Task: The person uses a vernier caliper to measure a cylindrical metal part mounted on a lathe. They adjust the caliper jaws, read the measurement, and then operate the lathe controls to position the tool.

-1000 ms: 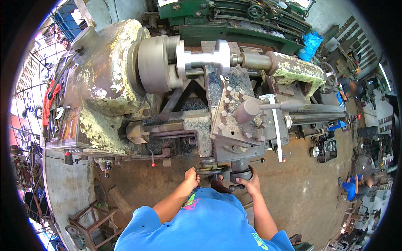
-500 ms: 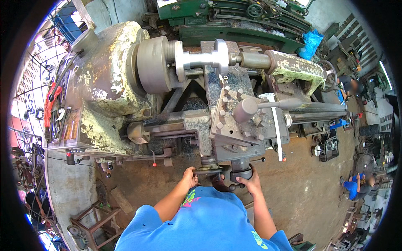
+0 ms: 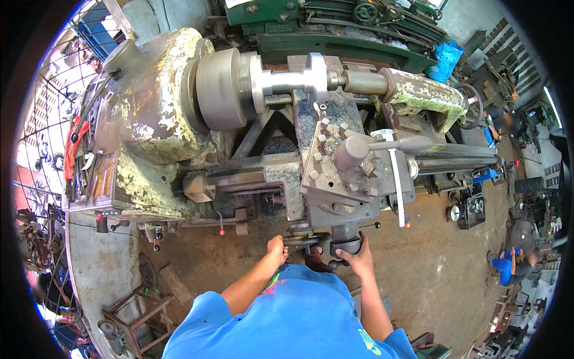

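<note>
My left hand (image 3: 277,249) is closed around the rim of the carriage handwheel (image 3: 308,240) of a large lathe. My right hand (image 3: 359,258) wraps the cross-slide handle (image 3: 344,245), a dark round collar with ball-ended cranks. Beyond the hands sits the tool post (image 3: 335,179), studded with square-headed bolts and topped by a thick clamping lever (image 3: 351,154). A shiny flanged metal workpiece (image 3: 288,82) spans from the chuck (image 3: 218,90), whose surface looks blurred, to the tailstock (image 3: 421,99). The cutting tip is hard to make out.
A caliper (image 3: 397,188) lies across the carriage, right of the tool post. Dark chips cover the slide. A green lathe (image 3: 341,48) stands behind, beside a blue bag (image 3: 445,63). A metal frame (image 3: 140,323) stands lower left. People (image 3: 508,269) sit at far right.
My left hand has shifted slightly up and right, its grip still on the handwheel. My right hand stays on the cross-slide handle, nearly unmoved. The whole view has shifted slightly.
</note>
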Tool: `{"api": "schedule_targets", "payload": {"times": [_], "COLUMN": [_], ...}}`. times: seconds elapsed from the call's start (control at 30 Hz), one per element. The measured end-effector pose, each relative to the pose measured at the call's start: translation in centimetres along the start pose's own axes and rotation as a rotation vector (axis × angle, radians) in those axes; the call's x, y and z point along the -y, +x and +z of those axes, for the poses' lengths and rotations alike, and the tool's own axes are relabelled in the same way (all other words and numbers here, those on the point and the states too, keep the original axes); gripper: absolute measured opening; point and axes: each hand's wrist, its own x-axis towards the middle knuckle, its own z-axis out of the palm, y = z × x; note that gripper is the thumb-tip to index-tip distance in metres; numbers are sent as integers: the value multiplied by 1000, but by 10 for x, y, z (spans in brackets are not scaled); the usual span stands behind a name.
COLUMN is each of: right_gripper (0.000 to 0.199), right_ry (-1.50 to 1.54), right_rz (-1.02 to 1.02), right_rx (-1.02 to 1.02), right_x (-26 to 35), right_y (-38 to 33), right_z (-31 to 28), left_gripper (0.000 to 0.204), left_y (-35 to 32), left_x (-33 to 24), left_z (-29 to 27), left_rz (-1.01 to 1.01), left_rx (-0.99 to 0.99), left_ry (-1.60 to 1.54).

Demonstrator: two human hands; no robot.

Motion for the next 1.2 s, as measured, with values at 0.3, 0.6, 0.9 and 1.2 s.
{"api": "schedule_targets", "payload": {"times": [0.3, 0.6, 0.9, 1.2], "right_gripper": [114, 110, 113, 115], "right_ry": [-61, -37, -4, -73], "right_rz": [-22, -36, -64, -19], "right_rx": [-7, -23, -13, -9], "right_x": [-8, -8, -15, -14], "right_y": [3, 3, 5, 8], "right_z": [0, 1, 2, 2], "left_gripper": [13, 12, 15, 18], "left_y": [1, -6, -6, -9], "left_x": [3, 4, 5, 7], "left_z": [1, 6, 6, 10], "left_rz": [-9, 45, 47, 35], "left_rx": [-29, -61, -29, -92], "left_ry": [-2, -9, -1, -8]}}
